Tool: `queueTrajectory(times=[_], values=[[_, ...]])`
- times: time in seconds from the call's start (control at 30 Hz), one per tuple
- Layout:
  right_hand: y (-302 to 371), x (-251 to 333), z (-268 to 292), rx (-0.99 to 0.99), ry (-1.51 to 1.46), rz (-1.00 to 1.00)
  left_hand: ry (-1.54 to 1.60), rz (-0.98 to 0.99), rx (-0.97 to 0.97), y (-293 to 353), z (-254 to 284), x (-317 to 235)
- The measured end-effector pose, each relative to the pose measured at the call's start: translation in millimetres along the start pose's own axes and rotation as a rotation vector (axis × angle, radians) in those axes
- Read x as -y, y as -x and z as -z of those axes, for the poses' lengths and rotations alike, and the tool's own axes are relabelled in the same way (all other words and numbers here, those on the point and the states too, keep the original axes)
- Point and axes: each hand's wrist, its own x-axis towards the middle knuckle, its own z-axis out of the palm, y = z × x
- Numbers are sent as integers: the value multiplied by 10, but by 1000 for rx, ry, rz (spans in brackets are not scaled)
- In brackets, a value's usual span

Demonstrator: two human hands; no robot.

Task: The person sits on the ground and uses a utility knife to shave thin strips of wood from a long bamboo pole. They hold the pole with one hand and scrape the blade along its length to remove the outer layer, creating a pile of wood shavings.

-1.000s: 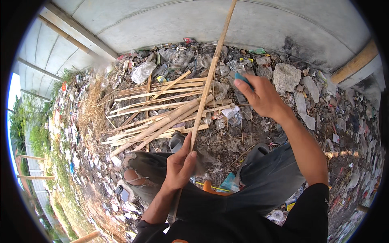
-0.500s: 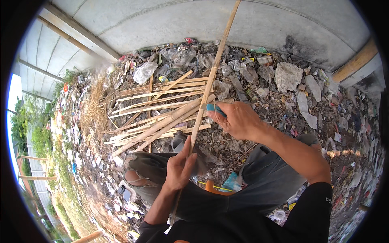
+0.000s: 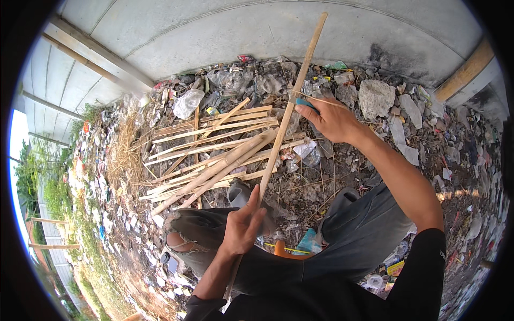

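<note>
A long bamboo strip (image 3: 282,132) slants up and away from my lap toward the wall. My left hand (image 3: 241,227) is closed around its lower part, thumb lying along it. Farther up, my right hand (image 3: 333,122) grips a knife with a blue handle (image 3: 307,105), its small blade against the strip and hard to make out. A thin pale shaving (image 3: 320,100) passes over the right hand's knuckles. Left of the strip, a loose pile of split bamboo pieces (image 3: 214,142) lies on the ground, with two thicker pieces (image 3: 219,166) on top.
Scattered litter and a pale stone chunk (image 3: 377,100) cover the ground before a grey concrete wall (image 3: 214,37). My bent legs (image 3: 353,235) frame the work from both sides. Dry straw (image 3: 126,144) lies left of the pile, and a wooden post (image 3: 465,72) stands far right.
My right hand and the knife have slid up along the strip, away from me. The shaving now shows over that hand. My left hand keeps its grip, slightly lower and to the right.
</note>
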Motion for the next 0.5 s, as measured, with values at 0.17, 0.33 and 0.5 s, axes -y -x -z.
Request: queueTrajectory(times=[0.17,0.33,0.5], values=[[329,453,-59,98,-41,129,56,20,-14,19,1,48],[805,912,-445,514,-28,291,-14,16,-18,30,21,67],[228,397,-130,210,-85,10,-206,-12,-99,43,-9,77]])
